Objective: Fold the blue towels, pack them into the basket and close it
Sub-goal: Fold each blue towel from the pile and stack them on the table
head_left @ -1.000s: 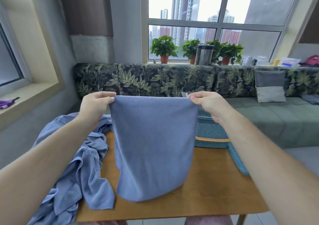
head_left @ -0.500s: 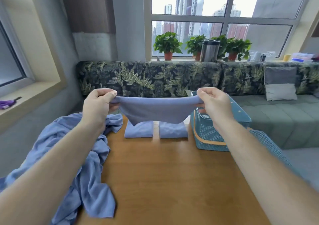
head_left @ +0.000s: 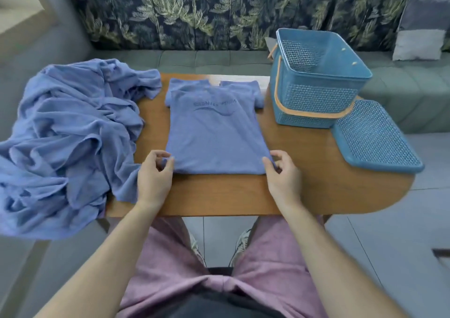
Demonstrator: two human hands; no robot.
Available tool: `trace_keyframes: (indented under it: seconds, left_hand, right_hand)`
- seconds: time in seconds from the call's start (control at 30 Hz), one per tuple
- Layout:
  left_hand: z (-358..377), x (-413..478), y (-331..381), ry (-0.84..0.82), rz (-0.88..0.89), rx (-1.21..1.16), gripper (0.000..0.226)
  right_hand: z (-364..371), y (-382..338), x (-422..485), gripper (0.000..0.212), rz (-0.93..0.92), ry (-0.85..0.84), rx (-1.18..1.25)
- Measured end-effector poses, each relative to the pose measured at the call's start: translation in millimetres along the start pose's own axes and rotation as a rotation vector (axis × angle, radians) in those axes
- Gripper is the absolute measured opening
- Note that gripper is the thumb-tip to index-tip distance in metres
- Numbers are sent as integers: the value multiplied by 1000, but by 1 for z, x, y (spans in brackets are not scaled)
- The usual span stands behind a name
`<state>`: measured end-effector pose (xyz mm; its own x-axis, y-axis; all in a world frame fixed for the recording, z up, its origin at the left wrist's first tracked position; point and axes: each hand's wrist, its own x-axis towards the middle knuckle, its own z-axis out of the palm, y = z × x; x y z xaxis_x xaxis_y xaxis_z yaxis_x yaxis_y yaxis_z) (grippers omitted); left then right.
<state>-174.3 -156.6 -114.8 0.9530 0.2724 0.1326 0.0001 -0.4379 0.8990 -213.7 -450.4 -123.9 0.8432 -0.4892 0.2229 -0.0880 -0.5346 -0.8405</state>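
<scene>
A leaf-print sofa [head_left: 185, 15] runs across the far side, well beyond both hands. The wooden table [head_left: 304, 171] lies under the hands. A crumpled pile [head_left: 68, 127] of blue towels sits just left of the left hand [head_left: 154, 176], touching its wrist side and spilling over the table's left edge. The towel [head_left: 214, 135] in the grip is spread flat between the hands and away from them, with dark mirrored lettering on its far half. Its far end overlaps two folded towels [head_left: 243, 86]. The open basket [head_left: 316, 98] stands beyond and to the right of the right hand [head_left: 283, 176], its lid [head_left: 375, 137] flat beside it, nearer the hand. The left hand pinches the towel's near left corner, and the right hand pinches the near right corner, with thumb and fingers curled.
</scene>
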Motion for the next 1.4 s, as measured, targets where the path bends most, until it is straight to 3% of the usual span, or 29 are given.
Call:
trace_keyframes:
  seconds: [0.13,0.27,0.37,0.5,0.6,0.7,0.77,1.0,1.13,1.27,1.4]
  left_hand:
    - [-5,0,-7,-2,67,68,8]
    - [-4,-4,-8,-14,121,162,20]
    - [-4,-6,-7,-34,120,254,22]
    - [8,-9,4,8,304,561,29]
    - [35,11,22,-189,381,566,35]
    - [62,31,24,-432,386,707,63]
    - [72,32,15,-489,362,801,73]
    - [56,-29,-4,-355,463,791,67]
    - [52,-30,9,-410,413,755,69]
    - [67,11,21,-489,402,775,74]
    - [62,-2,10,-486,430,811,69]
  right_hand:
    - [1,4,-2,14,-11,18,-20]
    - [-1,1,-5,14,-35,53,-72]
    - [-3,-6,-11,12,-80,83,-242]
    - [2,-13,-16,16,-215,141,-515]
    - [31,-35,-1,40,-409,-77,-554]
    - [63,-49,18,56,-351,-428,-640]
    - [73,-43,22,59,-280,-545,-711]
    - [44,-38,-35,68,-312,-568,-801]
    - [47,-43,-35,69,-405,-468,-702]
    - [69,-47,-5,64,-391,-575,-728]
    - [59,-42,-23,80,-346,-575,-710]
